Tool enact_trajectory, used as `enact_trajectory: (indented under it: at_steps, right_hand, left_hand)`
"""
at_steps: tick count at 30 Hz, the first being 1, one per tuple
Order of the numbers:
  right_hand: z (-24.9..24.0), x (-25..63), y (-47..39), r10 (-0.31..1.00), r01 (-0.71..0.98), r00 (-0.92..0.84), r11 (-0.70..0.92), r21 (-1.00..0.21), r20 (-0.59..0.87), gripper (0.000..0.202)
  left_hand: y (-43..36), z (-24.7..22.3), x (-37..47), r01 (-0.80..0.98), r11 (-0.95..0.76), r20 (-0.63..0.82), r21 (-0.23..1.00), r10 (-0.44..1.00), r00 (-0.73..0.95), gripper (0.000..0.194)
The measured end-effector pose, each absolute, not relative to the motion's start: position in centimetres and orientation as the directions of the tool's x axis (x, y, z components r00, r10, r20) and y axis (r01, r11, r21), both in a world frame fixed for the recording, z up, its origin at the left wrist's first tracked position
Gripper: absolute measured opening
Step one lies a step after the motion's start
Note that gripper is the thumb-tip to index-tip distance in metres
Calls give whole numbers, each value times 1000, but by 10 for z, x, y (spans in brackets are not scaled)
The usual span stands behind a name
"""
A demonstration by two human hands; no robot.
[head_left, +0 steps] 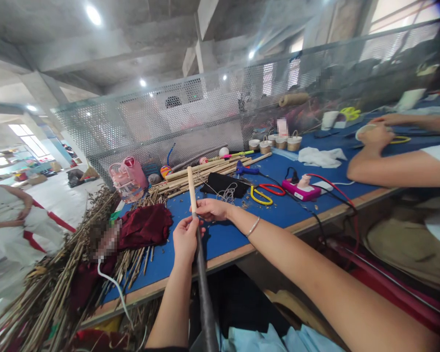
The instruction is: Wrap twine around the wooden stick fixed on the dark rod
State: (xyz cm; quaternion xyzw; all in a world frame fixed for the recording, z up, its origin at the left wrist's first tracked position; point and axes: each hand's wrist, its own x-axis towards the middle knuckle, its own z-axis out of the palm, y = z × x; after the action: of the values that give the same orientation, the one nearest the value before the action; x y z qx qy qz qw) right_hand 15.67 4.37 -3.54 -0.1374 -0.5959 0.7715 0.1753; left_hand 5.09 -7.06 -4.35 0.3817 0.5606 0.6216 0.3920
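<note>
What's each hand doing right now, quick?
Left hand: closed, holding the pale-tipped stick.
Right hand: closed on the same stick, farther up.

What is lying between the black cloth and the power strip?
In the head view: yellow and red scissor handles, and a dark cord.

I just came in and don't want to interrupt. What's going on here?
A person at the blue table holds a long rod, pale at its upper end and dark below. The left hand grips it near where pale meets dark; the fingers of the right hand close on it just above. A black cloth lies beyond the hands, and a maroon cloth to the left. Off to the right, a co-worker's hands are close together.
</note>
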Motion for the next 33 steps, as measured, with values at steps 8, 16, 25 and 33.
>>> enact_trajectory:
  at_steps: [8, 16, 25, 33]
  right_hand:
    - [-34, 154, 40, 467, -103, -884, -170, -980, 12, 33]
    - [-33, 153, 38, 485, -77, -874, -129, -989, 5, 32]
    - [-36, 152, 39, 476, -90, -880, -185, -979, -9, 34]
    - [-36, 152, 38, 487, -85, -873, -149, -985, 1, 32]
  left_hand:
    - [-71, -44, 51, -45, -105, 73, 993, 886, -457, 40]
    - [-70, -42, 51, -107, -54, 5, 993, 913, -409, 36]
    - [-71, -41, 49, -89, -51, 8, 995, 903, -429, 35]
    - [-71, -43, 50, -96, -80, 25, 992, 878, -477, 38]
